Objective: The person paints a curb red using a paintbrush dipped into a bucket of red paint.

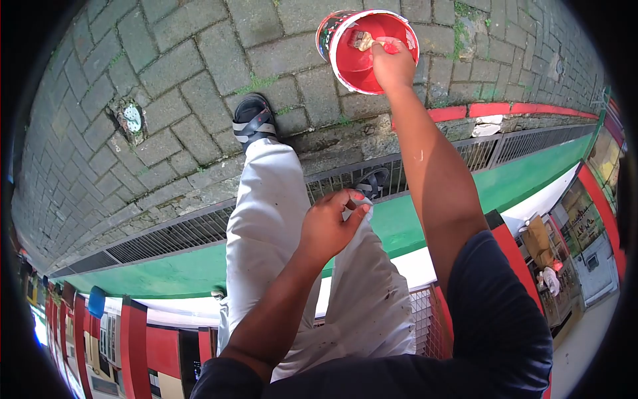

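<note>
From where I stood, the right hand (392,66) reached to the far side, its fingers closed around a paintbrush (362,41) with a pale, paint-smeared end. The brush was inside the mouth of a round bucket with a white rim and a red-coated inside (352,81), which sat on the grey paving blocks (193,63), far and right of the middle. How much paint it held I couldn't tell.

Nearer, the left hand (329,226) was curled, thumb and forefinger almost together at the knee of the white, dark-speckled trousers (266,193). I couldn't tell whether they pinched the cloth or only rested by it.

Those fingertips showed red marks; if they were wet, they could easily stain the white cloth. A loaded brush drawn back towards the body might drip on the trousers too, and a wrist pressed hard on the rim could tip the bucket on that uneven paving. Footing worried me as well: one dark strapped sandal (254,120) stood on the blocks, the other (371,183) by the grey metal drain grating (193,236), where a toe might catch.
</note>
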The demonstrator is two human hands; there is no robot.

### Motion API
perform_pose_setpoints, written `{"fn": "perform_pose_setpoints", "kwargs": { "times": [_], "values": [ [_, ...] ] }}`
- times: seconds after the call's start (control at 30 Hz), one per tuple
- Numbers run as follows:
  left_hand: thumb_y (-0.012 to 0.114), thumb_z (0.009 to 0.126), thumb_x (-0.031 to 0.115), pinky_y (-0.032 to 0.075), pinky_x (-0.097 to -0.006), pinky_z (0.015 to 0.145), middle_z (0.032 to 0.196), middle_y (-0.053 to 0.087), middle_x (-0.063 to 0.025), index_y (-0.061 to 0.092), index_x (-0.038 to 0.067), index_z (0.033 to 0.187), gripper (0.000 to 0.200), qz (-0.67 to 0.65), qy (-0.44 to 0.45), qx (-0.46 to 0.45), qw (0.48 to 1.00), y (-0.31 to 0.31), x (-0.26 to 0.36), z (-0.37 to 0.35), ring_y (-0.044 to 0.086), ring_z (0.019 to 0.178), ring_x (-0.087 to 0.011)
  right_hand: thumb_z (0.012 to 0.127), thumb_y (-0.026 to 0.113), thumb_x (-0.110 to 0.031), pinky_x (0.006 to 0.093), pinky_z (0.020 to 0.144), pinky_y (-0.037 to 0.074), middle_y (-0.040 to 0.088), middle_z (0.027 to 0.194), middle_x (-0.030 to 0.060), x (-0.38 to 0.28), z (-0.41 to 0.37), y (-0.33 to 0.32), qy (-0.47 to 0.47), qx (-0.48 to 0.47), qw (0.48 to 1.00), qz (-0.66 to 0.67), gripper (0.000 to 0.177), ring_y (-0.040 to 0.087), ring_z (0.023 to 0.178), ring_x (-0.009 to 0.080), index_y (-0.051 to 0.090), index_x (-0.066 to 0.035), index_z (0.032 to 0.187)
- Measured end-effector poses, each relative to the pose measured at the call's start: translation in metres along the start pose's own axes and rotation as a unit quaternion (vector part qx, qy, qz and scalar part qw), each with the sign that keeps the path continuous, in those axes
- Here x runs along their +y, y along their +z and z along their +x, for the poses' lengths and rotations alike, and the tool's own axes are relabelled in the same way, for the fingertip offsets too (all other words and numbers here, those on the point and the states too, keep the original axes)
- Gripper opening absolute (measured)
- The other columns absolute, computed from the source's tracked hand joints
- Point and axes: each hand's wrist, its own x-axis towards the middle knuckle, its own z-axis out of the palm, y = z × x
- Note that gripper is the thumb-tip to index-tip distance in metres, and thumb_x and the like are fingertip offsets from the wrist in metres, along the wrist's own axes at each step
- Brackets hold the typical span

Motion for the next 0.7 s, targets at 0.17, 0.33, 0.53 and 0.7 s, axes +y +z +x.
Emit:
{"fn": "perform_pose_setpoints", "kwargs": {
  "times": [0.17,0.33,0.53,0.7],
  "values": [
    [0.074,0.090,0.021,0.054,-0.0319,0.070,0.085,0.071,-0.0093,0.067,0.005,0.104,0.023,0.005,-0.014,-0.013,1.000,0.001,0.002,0.002,0.068,0.076,-0.0191,0.085,0.070,-0.027,0.0360,0.087,0.052,0.072,0.103,0.0123,-0.001,-0.007,-0.010,0.033,-0.026,0.994,0.106,0.024,0.069,0.094,0.0273,0.072,-0.011,0.104],
    [0.074,0.091,0.022,0.053,-0.0302,0.070,0.086,0.071,-0.0082,0.067,0.004,0.106,0.025,-0.033,-0.029,-0.010,0.999,0.009,-0.002,0.001,0.067,0.075,-0.0158,0.091,0.068,-0.015,0.0294,0.076,0.054,0.073,0.101,0.0093,-0.028,-0.053,-0.064,0.064,-0.062,0.965,0.245,0.019,0.071,0.090,0.0179,0.069,-0.006,0.107],
    [0.073,0.091,0.023,0.053,-0.0294,0.070,0.085,0.071,-0.0076,0.067,0.005,0.108,0.025,-0.035,-0.025,-0.011,0.999,0.016,-0.004,0.001,0.067,0.075,-0.0142,0.091,0.068,-0.015,0.0346,0.079,0.055,0.073,0.104,0.0121,-0.004,-0.089,-0.109,-0.266,-0.037,0.963,0.026,0.030,0.072,0.095,0.0245,0.066,-0.008,0.120],
    [0.073,0.091,0.024,0.052,-0.0292,0.070,0.085,0.071,-0.0071,0.067,0.006,0.108,0.026,0.002,-0.051,-0.028,0.998,0.022,-0.002,0.001,0.066,0.073,-0.0136,0.090,0.069,-0.016,0.0377,0.081,0.056,0.071,0.107,0.0162,0.028,-0.095,-0.110,-0.318,-0.052,0.944,-0.073,0.031,0.071,0.094,0.0303,0.066,-0.010,0.121]
  ]
}}
